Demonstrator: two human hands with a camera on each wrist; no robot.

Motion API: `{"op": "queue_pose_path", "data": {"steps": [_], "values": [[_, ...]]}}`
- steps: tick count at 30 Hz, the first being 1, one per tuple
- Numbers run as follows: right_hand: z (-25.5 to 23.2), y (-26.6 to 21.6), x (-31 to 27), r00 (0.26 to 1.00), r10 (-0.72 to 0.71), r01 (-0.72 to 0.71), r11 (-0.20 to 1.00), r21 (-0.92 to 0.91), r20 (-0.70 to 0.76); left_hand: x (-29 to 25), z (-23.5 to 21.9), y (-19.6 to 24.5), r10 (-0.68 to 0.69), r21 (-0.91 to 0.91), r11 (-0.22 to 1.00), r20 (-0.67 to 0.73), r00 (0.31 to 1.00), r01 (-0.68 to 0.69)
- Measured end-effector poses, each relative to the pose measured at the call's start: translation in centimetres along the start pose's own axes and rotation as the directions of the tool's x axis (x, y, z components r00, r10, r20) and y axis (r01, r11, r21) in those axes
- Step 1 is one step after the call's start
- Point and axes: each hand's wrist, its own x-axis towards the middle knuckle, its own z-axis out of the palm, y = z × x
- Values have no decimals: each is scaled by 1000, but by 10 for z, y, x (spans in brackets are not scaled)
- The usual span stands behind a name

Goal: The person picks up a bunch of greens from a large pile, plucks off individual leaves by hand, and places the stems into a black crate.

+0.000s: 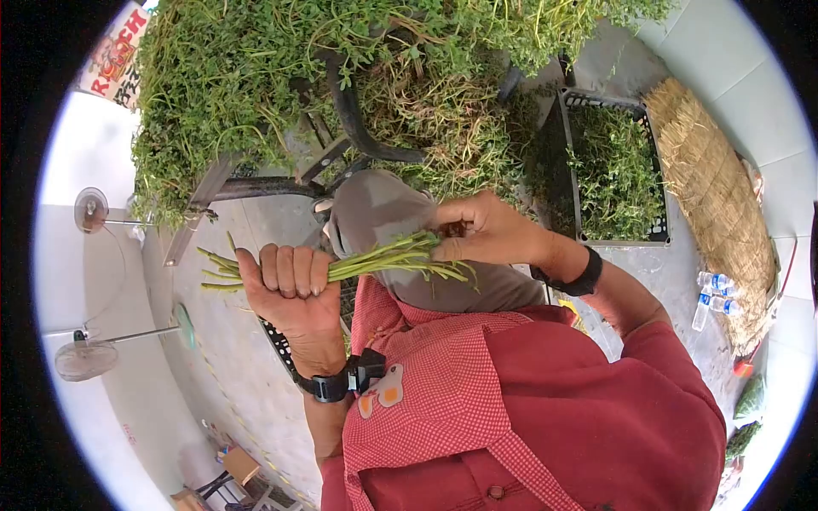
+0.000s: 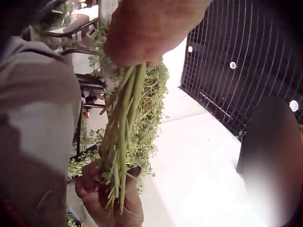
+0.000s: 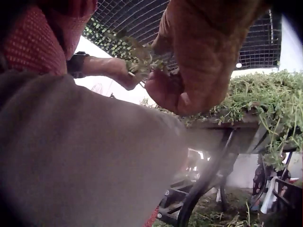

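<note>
My left hand (image 1: 294, 285) grips a bunch of long green stems (image 1: 375, 258) around the middle, the fingers curled over it. The stem ends stick out to the left of the fist. At the bunch's other end my right hand (image 1: 498, 232) has its fingers curled, with thumb and forefinger pinching at the stem tips. In the left wrist view the stems (image 2: 124, 111) run down from the left hand (image 2: 142, 35) to the right hand (image 2: 111, 198). The right wrist view shows the right hand (image 3: 199, 66) close to the left hand (image 3: 111, 71), with small leaves between them.
A table heaped with leafy greens (image 1: 239, 94) stands in front, with more greens piled on the floor beyond my knee (image 1: 375, 209). To the right are a black crate (image 1: 579, 204) of greens, a rolled straw mat (image 1: 707, 187) and plastic bottles (image 1: 716, 294). Fans (image 1: 87, 359) stand left.
</note>
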Motion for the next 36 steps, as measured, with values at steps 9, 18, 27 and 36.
{"op": "queue_pose_path", "data": {"steps": [9,18,27,36], "values": [[13,1,1,956,-245,161,898,-409,-161,2,-3,3,23,7,1000,-28,999,-23],[-50,6,-28,999,8,22,779,627,-46,6,-17,25,74,-26,997,41,996,-73],[-1,16,-8,962,239,-262,648,715,135,5,-2,15,7,-73,997,180,984,6],[38,-3,9,983,90,-170,791,588,163,-4,5,10,-20,0,1000,243,970,21]]}}
